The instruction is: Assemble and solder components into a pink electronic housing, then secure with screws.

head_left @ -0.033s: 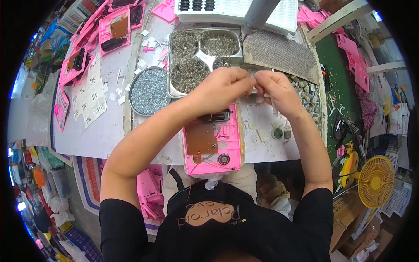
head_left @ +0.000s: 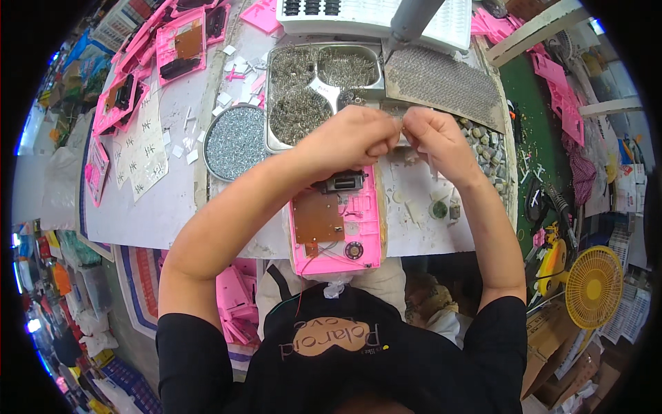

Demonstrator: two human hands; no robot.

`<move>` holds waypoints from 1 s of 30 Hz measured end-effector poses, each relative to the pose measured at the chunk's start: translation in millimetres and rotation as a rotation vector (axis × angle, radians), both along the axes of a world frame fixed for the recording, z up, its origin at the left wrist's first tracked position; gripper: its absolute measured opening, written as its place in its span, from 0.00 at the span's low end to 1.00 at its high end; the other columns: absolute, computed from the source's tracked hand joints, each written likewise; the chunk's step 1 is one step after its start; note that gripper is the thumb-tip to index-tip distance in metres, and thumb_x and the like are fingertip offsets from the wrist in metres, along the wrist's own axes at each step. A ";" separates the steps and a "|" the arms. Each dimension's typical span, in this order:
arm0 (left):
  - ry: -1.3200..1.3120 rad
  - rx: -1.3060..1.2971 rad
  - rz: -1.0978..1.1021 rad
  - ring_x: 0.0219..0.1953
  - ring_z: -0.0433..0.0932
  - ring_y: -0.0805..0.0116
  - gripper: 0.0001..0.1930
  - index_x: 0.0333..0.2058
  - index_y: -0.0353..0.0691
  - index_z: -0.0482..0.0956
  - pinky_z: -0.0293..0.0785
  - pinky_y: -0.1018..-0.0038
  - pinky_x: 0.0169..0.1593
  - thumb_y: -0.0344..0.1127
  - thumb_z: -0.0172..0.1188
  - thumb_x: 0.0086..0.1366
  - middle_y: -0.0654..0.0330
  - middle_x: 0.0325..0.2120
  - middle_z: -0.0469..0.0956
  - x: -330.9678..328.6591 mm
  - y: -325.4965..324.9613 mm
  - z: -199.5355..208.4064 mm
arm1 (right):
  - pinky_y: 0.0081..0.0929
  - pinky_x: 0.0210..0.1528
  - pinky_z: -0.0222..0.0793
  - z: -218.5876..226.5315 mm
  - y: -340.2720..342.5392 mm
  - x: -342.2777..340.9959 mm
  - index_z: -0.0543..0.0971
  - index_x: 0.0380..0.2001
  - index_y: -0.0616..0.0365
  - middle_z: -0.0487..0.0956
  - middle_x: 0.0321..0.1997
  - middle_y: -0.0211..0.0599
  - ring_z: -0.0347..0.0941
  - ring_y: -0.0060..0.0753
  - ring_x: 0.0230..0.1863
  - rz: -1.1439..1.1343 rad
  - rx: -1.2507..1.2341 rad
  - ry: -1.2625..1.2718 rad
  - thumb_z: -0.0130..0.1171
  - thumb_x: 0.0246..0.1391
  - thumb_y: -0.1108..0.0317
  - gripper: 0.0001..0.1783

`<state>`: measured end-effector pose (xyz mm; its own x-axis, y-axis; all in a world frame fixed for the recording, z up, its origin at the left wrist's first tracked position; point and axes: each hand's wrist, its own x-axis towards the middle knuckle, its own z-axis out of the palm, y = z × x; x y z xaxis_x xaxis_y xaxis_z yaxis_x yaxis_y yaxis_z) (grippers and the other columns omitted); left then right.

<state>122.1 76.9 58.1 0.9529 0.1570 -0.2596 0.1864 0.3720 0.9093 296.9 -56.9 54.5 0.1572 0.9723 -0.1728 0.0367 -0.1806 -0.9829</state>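
Note:
My left hand (head_left: 358, 140) and my right hand (head_left: 439, 143) meet fingertip to fingertip above the table, just beyond a pink plastic casing (head_left: 373, 228). Both are closed in a pinch, but what sits between the fingertips is too small to make out. A pale strip shows below my right hand's fingers. The casing lies open, with a brown circuit board (head_left: 318, 219), a black part (head_left: 343, 181), a small round part (head_left: 354, 250) and thin wires inside. Close behind my left hand is a metal tray (head_left: 272, 141) with compartments of small metal springs.
A round dish (head_left: 210, 170) of small silvery pieces stands left of the tray. At the back are a white rack (head_left: 376, 31), a grey tool shaft (head_left: 414, 17) and a textured grey plate (head_left: 445, 83). More pink casings (head_left: 181, 48) lie far left; a yellow fan (head_left: 594, 286) stands right.
My left hand's fingers have shifted slightly and curl more; my right hand has barely moved. The grey tool shaft at the back sits slightly differently.

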 end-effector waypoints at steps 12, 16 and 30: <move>0.084 -0.418 0.049 0.15 0.54 0.87 0.14 0.38 0.37 0.74 0.51 0.88 0.17 0.41 0.50 0.78 0.75 0.17 0.59 -12.4 8.8 15.4 | 0.38 0.23 0.69 -24.4 9.7 2.6 0.77 0.37 0.50 0.78 0.18 0.35 0.77 0.42 0.20 0.042 0.267 -1.501 0.63 0.61 0.60 0.08; -0.068 0.588 0.230 0.23 0.65 0.85 0.14 0.43 0.32 0.82 0.62 0.84 0.26 0.39 0.56 0.74 0.71 0.24 0.72 -43.2 -14.0 20.7 | 0.27 0.22 0.63 -11.8 5.8 -0.7 0.77 0.35 0.56 0.75 0.18 0.32 0.72 0.32 0.18 -0.050 0.261 -1.250 0.56 0.68 0.54 0.16; -0.006 -0.559 0.005 0.18 0.59 0.84 0.16 0.48 0.34 0.79 0.52 0.84 0.21 0.41 0.49 0.79 0.62 0.23 0.74 -116.5 -117.4 -5.2 | 0.24 0.23 0.58 4.1 -59.5 -116.9 0.70 0.24 0.59 0.70 0.17 0.33 0.64 0.25 0.17 -0.261 0.784 0.208 0.42 0.74 0.46 0.30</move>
